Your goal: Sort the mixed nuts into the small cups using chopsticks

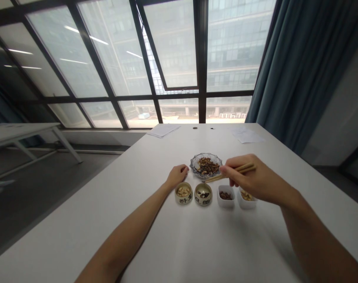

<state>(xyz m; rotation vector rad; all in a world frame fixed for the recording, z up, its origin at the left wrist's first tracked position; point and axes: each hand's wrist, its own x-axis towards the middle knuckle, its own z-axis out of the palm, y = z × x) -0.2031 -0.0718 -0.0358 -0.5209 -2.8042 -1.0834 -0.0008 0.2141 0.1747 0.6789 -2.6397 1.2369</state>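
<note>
Two hands apart, right hand (252, 179) pinching slim wooden chopsticks (217, 177), left hand (177, 176) beside a scalloped glass dish (196, 163)

My right hand (249, 179) hung over the white square dishes (225, 195), with air above them for passing toward the glass dish (205, 165). The chopsticks (226, 173) in my fingers ended just below that dish's rim. My left hand (177, 177) lay just beside the glass dish, behind two gold-coloured cups (183, 193). Cups and square dishes formed a row across the white table (179, 243), blocking a straight path toward me.
</note>
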